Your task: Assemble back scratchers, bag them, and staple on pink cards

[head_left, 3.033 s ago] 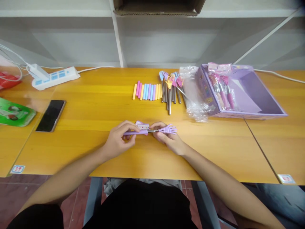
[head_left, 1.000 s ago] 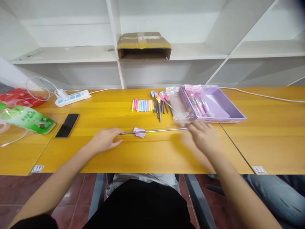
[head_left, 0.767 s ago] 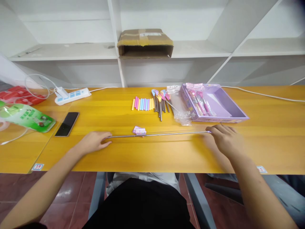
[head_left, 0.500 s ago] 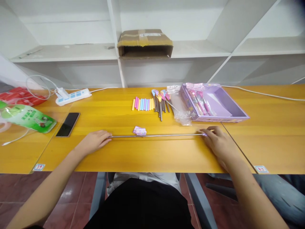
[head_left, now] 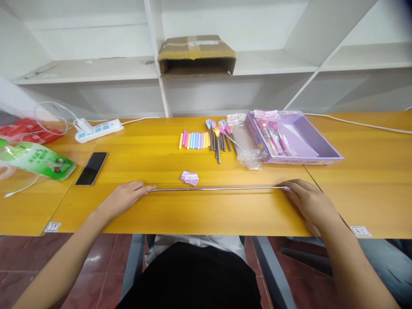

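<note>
A thin telescopic back scratcher (head_left: 219, 188), drawn out long, lies level between my hands just above or on the table. My left hand (head_left: 124, 197) is closed on its left end. My right hand (head_left: 309, 201) is closed round the other end, where a bit of purple shows at the fingertips. Just beyond the rod lie small purple printed cards (head_left: 189, 177). Farther back, a row of pastel handle sleeves (head_left: 194, 140) sits beside a pile of metal back scratchers (head_left: 219, 139) with coloured hand-shaped heads.
A purple box (head_left: 322, 150) holds bagged pink back scratchers (head_left: 273, 137), with clear plastic bags (head_left: 246, 150) against its left side. To the left are a phone (head_left: 92, 168), a power strip (head_left: 99, 130) and a green-labelled bottle (head_left: 41, 159). A cardboard box (head_left: 197, 51) stands on the shelf.
Both hands and the rod have come slightly nearer to me, away from the cards. My right hand has moved further right, and the rod's span between the hands looks a little longer.
</note>
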A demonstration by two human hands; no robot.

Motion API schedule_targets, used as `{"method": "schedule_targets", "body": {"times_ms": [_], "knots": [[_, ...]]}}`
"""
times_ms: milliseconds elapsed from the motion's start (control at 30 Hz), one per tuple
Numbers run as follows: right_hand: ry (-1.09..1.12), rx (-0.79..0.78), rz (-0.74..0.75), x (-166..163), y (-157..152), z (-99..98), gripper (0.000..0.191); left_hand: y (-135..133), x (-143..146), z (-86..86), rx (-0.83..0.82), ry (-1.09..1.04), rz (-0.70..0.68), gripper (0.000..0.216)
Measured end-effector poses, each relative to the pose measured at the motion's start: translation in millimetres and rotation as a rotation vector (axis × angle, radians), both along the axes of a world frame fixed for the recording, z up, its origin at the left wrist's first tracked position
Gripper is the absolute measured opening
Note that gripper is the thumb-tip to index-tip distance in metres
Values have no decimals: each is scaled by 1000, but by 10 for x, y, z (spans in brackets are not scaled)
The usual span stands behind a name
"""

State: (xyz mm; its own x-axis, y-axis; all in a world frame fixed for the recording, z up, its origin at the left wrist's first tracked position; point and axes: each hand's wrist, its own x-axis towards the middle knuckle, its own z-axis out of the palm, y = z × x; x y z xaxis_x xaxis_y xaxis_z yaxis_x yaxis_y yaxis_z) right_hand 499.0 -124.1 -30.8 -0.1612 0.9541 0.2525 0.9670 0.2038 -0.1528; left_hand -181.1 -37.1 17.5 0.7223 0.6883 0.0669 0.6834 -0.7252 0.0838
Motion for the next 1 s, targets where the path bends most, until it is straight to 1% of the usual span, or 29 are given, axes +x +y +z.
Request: {"method": "schedule_targets", "body": {"times_ms": [133,233,333,433,500,567,633,733,800,867,933,1000], "knots": [[-89,41,22,11,-43,29,22,6,-1,17,-11,-17,7,45],[-122,73,38,-10,-68,55,22,-3,-17,1,-9,-34,14,45],[-125,80,59,-56,-74,79,23,-30,-39,-37,24,-54,-18,45],[-107,63,98,-161,-60,93,25,-76,-25,-86,20,-81,-61,43],[-92,62,130,-295,-39,97,26,-118,33,-118,-1,-90,-76,42],[-78,70,190,-504,-15,102,25,-175,147,-145,-15,-92,-88,44],[-62,72,277,-799,3,111,24,-251,321,-164,-21,-73,-100,47],[-41,72,435,-1361,-3,124,20,-398,665,-186,-21,-28,-117,53],[-61,108,513,-1735,-31,128,17,-501,897,-206,-35,3,-146,56],[-108,133,477,-2043,-73,132,18,-592,1085,-236,-40,5,-141,58],[-118,150,437,-2268,-125,137,19,-665,1211,-273,-54,-32,-120,56],[-98,167,473,-2427,-180,143,18,-717,1283,-309,-79,-64,-124,53]]}}
